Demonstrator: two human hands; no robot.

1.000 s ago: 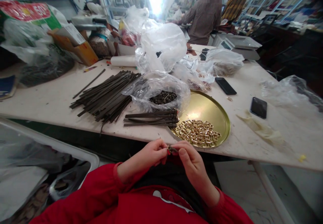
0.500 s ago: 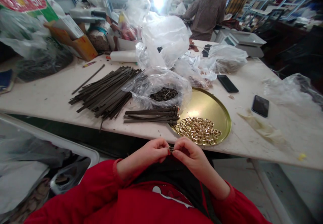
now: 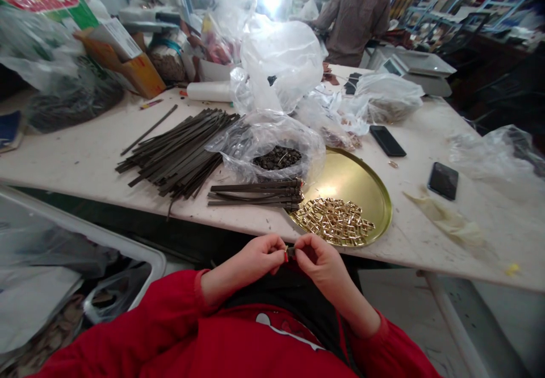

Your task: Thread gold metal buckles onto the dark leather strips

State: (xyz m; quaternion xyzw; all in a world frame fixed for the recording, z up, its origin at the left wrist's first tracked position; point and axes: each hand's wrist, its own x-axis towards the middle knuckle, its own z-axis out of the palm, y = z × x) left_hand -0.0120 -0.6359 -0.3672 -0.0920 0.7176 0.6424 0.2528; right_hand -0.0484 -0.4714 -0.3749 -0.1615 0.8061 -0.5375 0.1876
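Observation:
Just off the table's front edge, my left hand (image 3: 269, 254) pinches a small gold buckle (image 3: 286, 252) between thumb and fingertips. My right hand (image 3: 315, 255) is closed on the end of a dark strap (image 3: 292, 251) at the buckle; the rest of that strap is hidden. Beyond my hands, many gold buckles (image 3: 336, 222) lie heaped in a round brass-coloured tray (image 3: 361, 173). Several dark straps with fitted ends (image 3: 251, 193) lie in a bundle left of the tray. Behind them, an open clear bag (image 3: 234, 154) holds small dark pieces (image 3: 276, 158).
A larger pile of dark straps (image 3: 183, 151) spreads over the table's left side. Two phones (image 3: 387, 141) lie to the right of the tray. Plastic bags (image 3: 281, 54) and a scale (image 3: 409, 66) stand at the back. Another person (image 3: 360, 15) stands beyond the table.
My fingertips have drawn slightly apart, and more of the dark strap shows between them. The view has shifted a little; the things on the table lie as before.

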